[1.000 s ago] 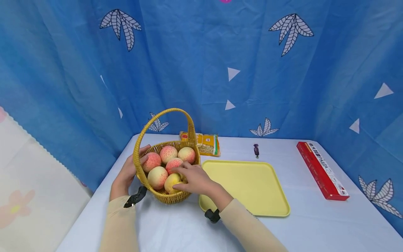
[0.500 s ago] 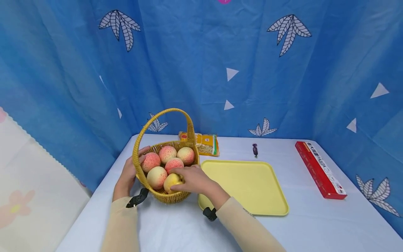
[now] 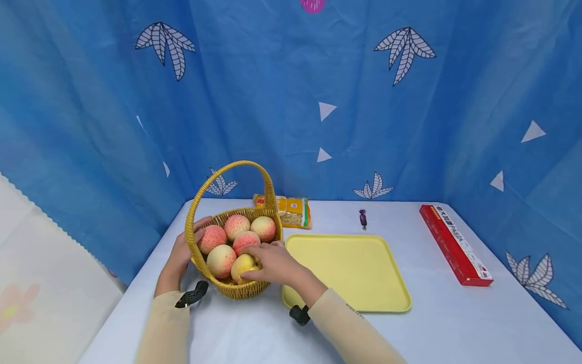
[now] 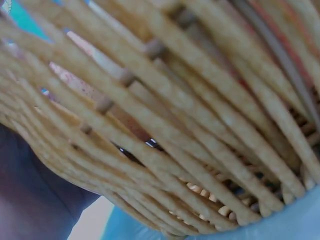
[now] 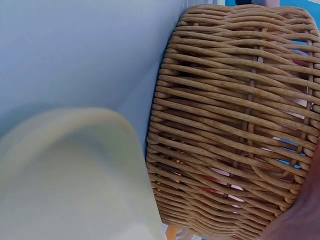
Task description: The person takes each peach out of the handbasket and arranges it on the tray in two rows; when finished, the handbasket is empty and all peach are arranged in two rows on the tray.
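A yellow wicker basket [image 3: 243, 291] with a tall arched handle stands on the left part of the table, filled with several pink and cream peaches [image 3: 221, 261]. Along its left rim, my left hand [image 3: 179, 254] holds the basket, fingertips reaching over the edge by a peach. My right hand [image 3: 278, 265] comes in over the front right rim and grips a smooth yellow fruit [image 3: 242, 266] between thumb and fingers. Part of that fruit is hidden under the hand. Both wrist views are mostly filled by the woven basket wall [image 4: 165, 120].
A pale yellow tray [image 3: 345, 273] lies right of the basket, partly under my right forearm. Behind the basket is an orange pasta bag [image 3: 295, 212]. A purple wrapped candy [image 3: 362, 219] lies beyond the tray, and a red pasta box [image 3: 454, 245] is at the right.
The fingers of my right hand have drawn in around the yellow fruit. The head view has shifted slightly; basket and left hand keep their places.
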The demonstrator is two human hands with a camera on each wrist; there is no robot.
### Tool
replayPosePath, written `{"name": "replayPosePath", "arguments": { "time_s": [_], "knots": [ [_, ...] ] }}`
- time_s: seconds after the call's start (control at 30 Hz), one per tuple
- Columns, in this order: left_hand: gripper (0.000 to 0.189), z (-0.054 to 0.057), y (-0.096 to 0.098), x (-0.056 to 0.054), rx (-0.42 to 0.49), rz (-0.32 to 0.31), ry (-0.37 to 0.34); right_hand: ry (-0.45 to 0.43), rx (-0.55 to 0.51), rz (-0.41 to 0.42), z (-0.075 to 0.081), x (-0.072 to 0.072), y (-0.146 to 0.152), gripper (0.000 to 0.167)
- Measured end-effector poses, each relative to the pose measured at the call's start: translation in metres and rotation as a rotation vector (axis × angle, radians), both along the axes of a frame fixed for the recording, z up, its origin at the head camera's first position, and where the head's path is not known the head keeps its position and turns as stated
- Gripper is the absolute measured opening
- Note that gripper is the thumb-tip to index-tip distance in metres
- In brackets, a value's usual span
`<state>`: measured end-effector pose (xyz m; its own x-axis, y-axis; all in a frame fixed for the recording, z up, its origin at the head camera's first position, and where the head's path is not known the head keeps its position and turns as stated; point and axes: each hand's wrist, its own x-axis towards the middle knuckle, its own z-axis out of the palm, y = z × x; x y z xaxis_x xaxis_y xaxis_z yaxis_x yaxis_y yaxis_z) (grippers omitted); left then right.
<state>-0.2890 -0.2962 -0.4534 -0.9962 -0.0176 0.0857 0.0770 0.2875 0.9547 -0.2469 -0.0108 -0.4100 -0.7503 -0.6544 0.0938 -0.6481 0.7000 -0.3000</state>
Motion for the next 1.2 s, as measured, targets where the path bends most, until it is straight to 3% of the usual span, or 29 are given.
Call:
{"name": "replayPosePath", "arguments": {
  "time_s": [0.2,0.6,0.77,0.9,1.2],
  "knots": [
    [0.057,-0.002,0.001,-0.002,0.019,0.008,0.021,0.014,-0.04,-0.002,-0.001,0.002,0.003,0.056],
    [0.051,0.001,-0.003,-0.002,-0.027,-0.057,0.112,-0.038,-0.215,0.015,-0.008,0.001,0.011,0.056],
    [0.053,0.002,-0.005,-0.001,-0.062,-0.071,0.091,-0.068,-0.302,0.017,-0.01,0.004,0.013,0.057],
    [0.054,0.003,-0.006,-0.001,-0.081,-0.084,0.079,-0.108,-0.413,0.001,-0.01,0.008,0.015,0.057],
    [0.055,0.007,-0.007,-0.001,-0.073,-0.125,0.071,-0.192,-0.789,-0.019,-0.002,0.008,0.032,0.055]
  ]
}}
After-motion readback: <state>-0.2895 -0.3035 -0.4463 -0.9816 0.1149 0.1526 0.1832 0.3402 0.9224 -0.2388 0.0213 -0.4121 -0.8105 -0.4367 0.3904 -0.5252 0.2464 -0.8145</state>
